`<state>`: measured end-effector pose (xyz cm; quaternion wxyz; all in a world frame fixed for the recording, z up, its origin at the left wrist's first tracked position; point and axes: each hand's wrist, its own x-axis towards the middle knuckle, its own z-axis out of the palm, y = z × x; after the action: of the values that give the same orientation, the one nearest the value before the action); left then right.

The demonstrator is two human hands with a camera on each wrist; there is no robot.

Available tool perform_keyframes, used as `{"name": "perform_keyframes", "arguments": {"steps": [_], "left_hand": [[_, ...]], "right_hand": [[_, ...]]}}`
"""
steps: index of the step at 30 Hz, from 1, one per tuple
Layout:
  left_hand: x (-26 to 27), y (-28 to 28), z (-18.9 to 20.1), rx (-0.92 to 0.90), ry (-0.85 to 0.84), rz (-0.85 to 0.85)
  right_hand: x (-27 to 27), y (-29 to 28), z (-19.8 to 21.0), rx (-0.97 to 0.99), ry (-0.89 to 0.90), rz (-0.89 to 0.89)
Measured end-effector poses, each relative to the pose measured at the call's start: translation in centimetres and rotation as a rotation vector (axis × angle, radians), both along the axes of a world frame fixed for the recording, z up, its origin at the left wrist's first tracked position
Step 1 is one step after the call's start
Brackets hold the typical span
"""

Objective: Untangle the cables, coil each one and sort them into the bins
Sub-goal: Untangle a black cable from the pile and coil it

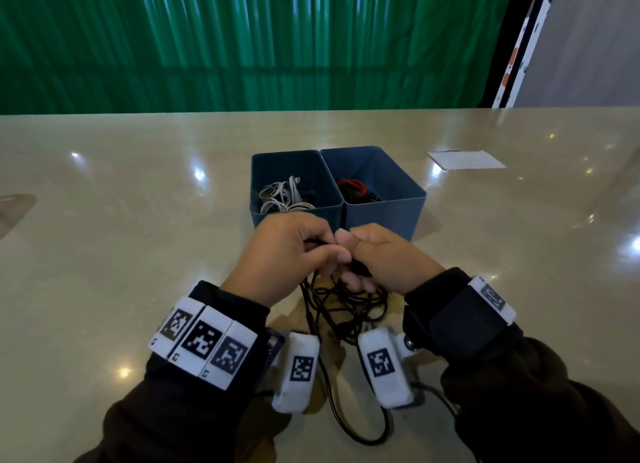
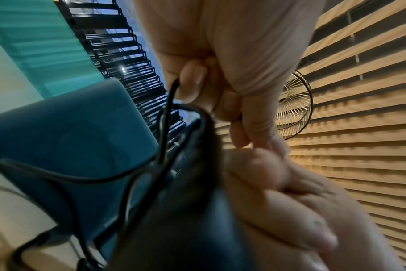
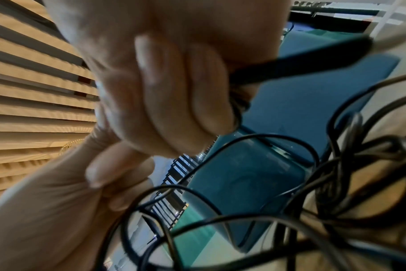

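Note:
A tangle of thin black cable [image 1: 346, 307] lies on the table just in front of me, its strands rising into both hands. My left hand [image 1: 294, 251] has its fingers curled round a black strand [image 2: 168, 102]. My right hand [image 1: 377, 255] meets it thumb to thumb and grips the black cable [image 3: 290, 66] too. Loose black loops [image 3: 255, 183] hang below the fingers. Behind the hands stand two blue bins: the left bin [image 1: 260, 172] holds coiled grey-white cables [image 1: 282, 196], the right bin [image 1: 398, 175] holds red and black cables [image 1: 353, 187].
The bins [image 2: 70, 137] stand side by side, touching, a short way beyond my knuckles. A white sheet of paper [image 1: 465, 159] lies at the back right of the glossy beige table [image 1: 121, 237]. A green curtain hangs beyond the far edge.

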<state>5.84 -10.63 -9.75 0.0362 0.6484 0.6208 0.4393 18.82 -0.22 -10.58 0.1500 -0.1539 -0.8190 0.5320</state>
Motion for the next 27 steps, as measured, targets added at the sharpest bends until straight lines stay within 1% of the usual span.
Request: {"name": "perform_keyframes", "arguments": {"steps": [2, 4, 6, 7, 9, 11, 12, 13, 14, 15, 16, 17, 18, 20, 21, 22, 23, 26, 27], "left_hand": [[-0.1, 0.0, 0.0, 0.051, -0.073, 0.01], [-0.2, 0.0, 0.1, 0.071, -0.17, -0.027], [-0.1, -0.1, 0.3, 0.092, -0.255, -0.08], [-0.1, -0.1, 0.3, 0.11, -0.268, -0.097], [-0.2, -0.1, 0.3, 0.132, -0.229, -0.101], [-0.2, 0.2, -0.1, 0.078, -0.185, -0.09], [-0.1, 0.3, -0.3, 0.011, -0.154, -0.089], [0.0, 0.4, -0.5, -0.075, -0.11, -0.093], [0.3, 0.4, -0.6, -0.17, -0.061, -0.105], [0.5, 0.4, -0.6, -0.258, -0.022, -0.118], [0.8, 0.4, -0.6, -0.321, -0.002, -0.126], [1.0, 0.4, -0.5, -0.347, 0.014, -0.124], [1.0, 0.3, -0.5, -0.346, 0.032, -0.115], [0.9, 0.3, -0.3, -0.319, 0.089, -0.088], [0.7, 0.2, -0.2, -0.308, 0.126, -0.083], [0.4, 0.2, -0.1, -0.3, 0.156, -0.083], [0.1, 0.1, 0.0, -0.298, 0.175, -0.082], [-0.2, 0.0, 0.0, -0.302, 0.193, -0.091], [-0.2, 0.0, 0.0, -0.304, 0.195, -0.099]], "right_hand": [[0.0, 0.0, -0.1, -0.117, -0.006, 0.126], [0.1, 0.3, -0.2, -0.295, -0.011, 0.258], [0.4, 0.5, -0.1, -0.486, 0.068, 0.432], [0.5, 0.5, -0.1, -0.578, 0.15, 0.529], [0.4, 0.3, 0.0, -0.723, 0.372, 0.69], [0.1, 0.5, 0.2, -0.852, 0.604, 0.744], [0.1, 0.6, 0.3, -0.937, 0.698, 0.758], [0.1, 0.8, 0.3, -1.014, 0.777, 0.749], [0.3, 1.1, 0.4, -1.047, 0.839, 0.685], [0.4, 1.4, 0.5, -1.019, 0.876, 0.548], [0.6, 1.7, 0.6, -0.93, 0.882, 0.37], [0.8, 1.8, 0.8, -0.801, 0.853, 0.213], [0.9, 1.9, 0.9, -0.649, 0.791, 0.103], [0.8, 1.8, 0.9, -0.325, 0.605, -0.027], [0.7, 1.7, 0.8, -0.21, 0.53, -0.074], [0.6, 1.5, 0.8, -0.16, 0.498, -0.103], [0.5, 1.3, 0.8, -0.181, 0.506, -0.125], [0.5, 1.2, 0.7, -0.382, 0.608, -0.127], [0.3, 1.1, 0.6, -0.41, 0.625, -0.14]]}}
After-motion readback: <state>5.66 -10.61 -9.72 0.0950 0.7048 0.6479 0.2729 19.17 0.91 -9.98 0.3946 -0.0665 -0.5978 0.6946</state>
